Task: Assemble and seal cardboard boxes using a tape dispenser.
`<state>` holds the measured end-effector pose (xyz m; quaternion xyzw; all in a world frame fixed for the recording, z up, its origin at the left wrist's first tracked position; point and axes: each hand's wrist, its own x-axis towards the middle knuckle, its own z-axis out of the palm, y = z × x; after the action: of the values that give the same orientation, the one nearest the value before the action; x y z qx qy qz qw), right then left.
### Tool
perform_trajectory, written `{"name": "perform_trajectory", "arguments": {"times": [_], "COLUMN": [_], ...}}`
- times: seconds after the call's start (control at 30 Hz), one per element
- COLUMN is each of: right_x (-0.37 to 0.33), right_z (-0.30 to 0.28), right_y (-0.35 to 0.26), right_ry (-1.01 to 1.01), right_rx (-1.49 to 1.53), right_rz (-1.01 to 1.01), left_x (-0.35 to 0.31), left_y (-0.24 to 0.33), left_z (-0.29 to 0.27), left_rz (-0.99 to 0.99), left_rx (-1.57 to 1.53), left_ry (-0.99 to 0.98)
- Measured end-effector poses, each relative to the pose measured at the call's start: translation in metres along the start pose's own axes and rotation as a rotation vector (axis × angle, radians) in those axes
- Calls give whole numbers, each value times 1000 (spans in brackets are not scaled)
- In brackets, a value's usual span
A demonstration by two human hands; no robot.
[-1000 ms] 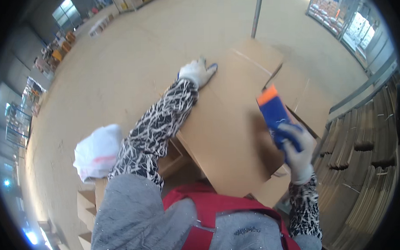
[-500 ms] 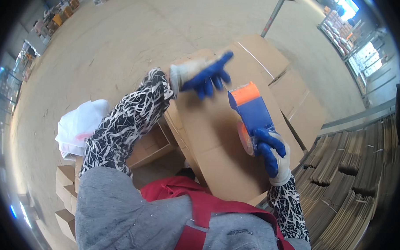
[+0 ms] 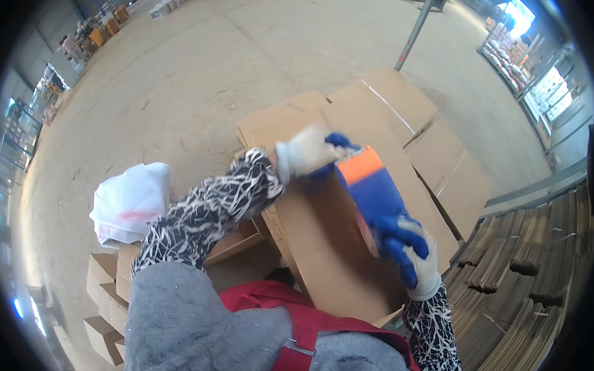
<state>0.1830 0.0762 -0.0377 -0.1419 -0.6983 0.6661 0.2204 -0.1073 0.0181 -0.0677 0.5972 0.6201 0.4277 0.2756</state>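
Note:
My right hand [image 3: 410, 253], in a white glove with blue coated fingers, is wrapped round the lower end of a tape dispenser [image 3: 377, 197] with a blue body and an orange front. The dispenser is held over a flat cardboard carton [image 3: 325, 243]. At the dispenser's orange end is my left hand [image 3: 309, 153], gloved alike, with blue fingers closed around the front edge. Whatever is pinched there is hidden and blurred. Part of the tape roll shows at the dispenser's near left side.
More flat cardboard [image 3: 386, 110] lies beyond and to the right. Bundled flattened cartons [image 3: 509, 269] are stacked at the lower right. A white cloth bundle [image 3: 131, 201] and open boxes [image 3: 104, 284] stand at the left. A metal post [image 3: 417, 27] rises behind the cardboard.
My left hand has come down from above the carton to the dispenser's front, its spread fingers now closed there. The dispenser, still in my right hand, has shifted slightly down.

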Motion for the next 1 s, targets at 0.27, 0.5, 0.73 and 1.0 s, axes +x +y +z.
{"name": "perform_trajectory", "arguments": {"times": [0.27,0.5,0.73,1.0], "right_x": [31,22,2,-245], "right_z": [12,14,4,-58], "right_y": [-26,-20,7,-10], "right_ry": [130,165,185,276], "right_rx": [7,-12,38,-23], "right_rz": [165,161,117,295], "left_x": [90,88,90,84], "left_y": [-52,-134,-27,-31], "left_z": [-92,-79,-23,-28], "left_rz": [-680,-386,-404,-460], "left_rx": [725,838,761,957], "left_ry": [-82,-305,43,100]}}
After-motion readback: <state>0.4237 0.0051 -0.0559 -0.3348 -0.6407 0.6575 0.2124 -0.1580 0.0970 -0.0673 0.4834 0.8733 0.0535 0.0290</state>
